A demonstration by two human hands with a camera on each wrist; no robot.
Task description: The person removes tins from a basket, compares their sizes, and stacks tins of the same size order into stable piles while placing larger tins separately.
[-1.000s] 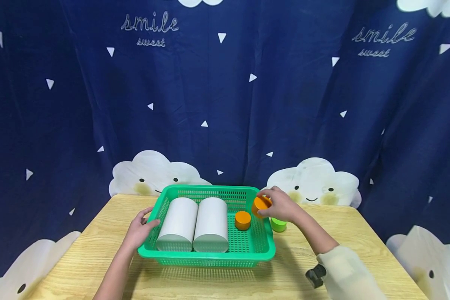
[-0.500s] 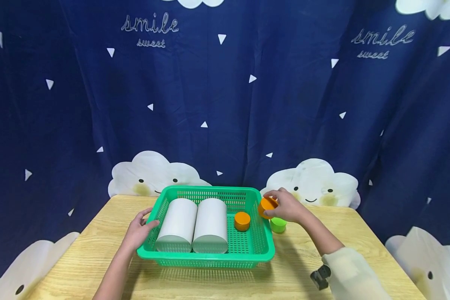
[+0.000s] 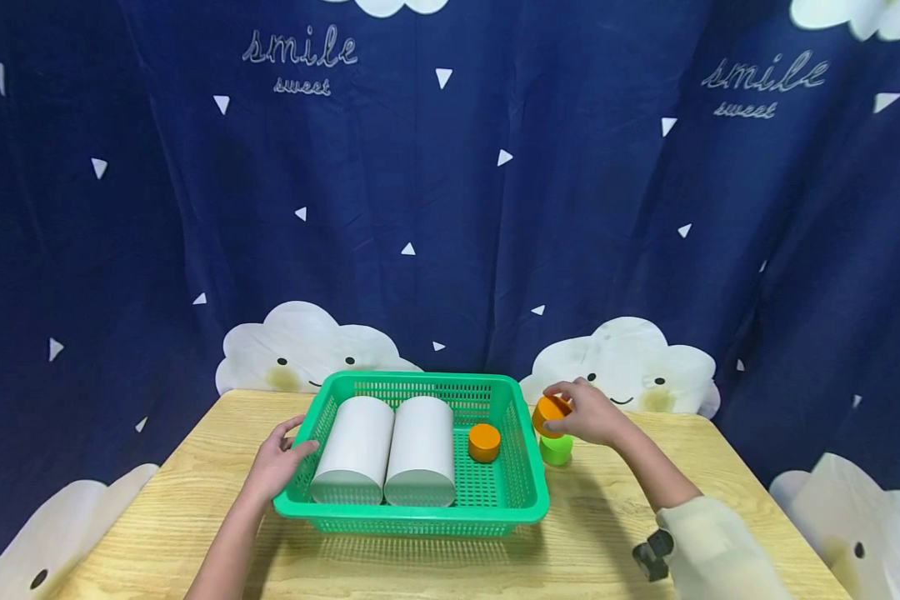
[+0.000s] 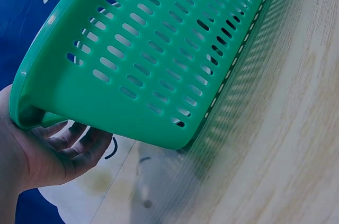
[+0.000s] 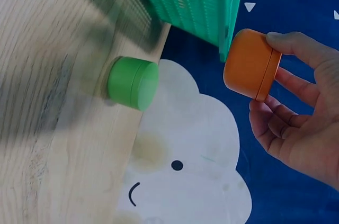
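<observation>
My right hand pinches an orange lidded round jar by its lid, just outside the right rim of a green plastic basket. In the right wrist view the jar is tilted, with thumb and fingertips at its lid edge. A lime-green jar stands on the table below it, beside the basket. My left hand grips the basket's left end. The left wrist view has fingers curled under the rim there. Inside the basket sits another orange jar, right of two white cylinders.
The basket stands on a light wooden table. Behind the table's far edge hangs a dark blue curtain with clouds and triangles. A small dark device sits at the right sleeve's cuff.
My right hand has carried the orange jar rightward, from over the basket's right rim to outside it, above the lime-green jar. The left hand keeps its grip on the basket.
</observation>
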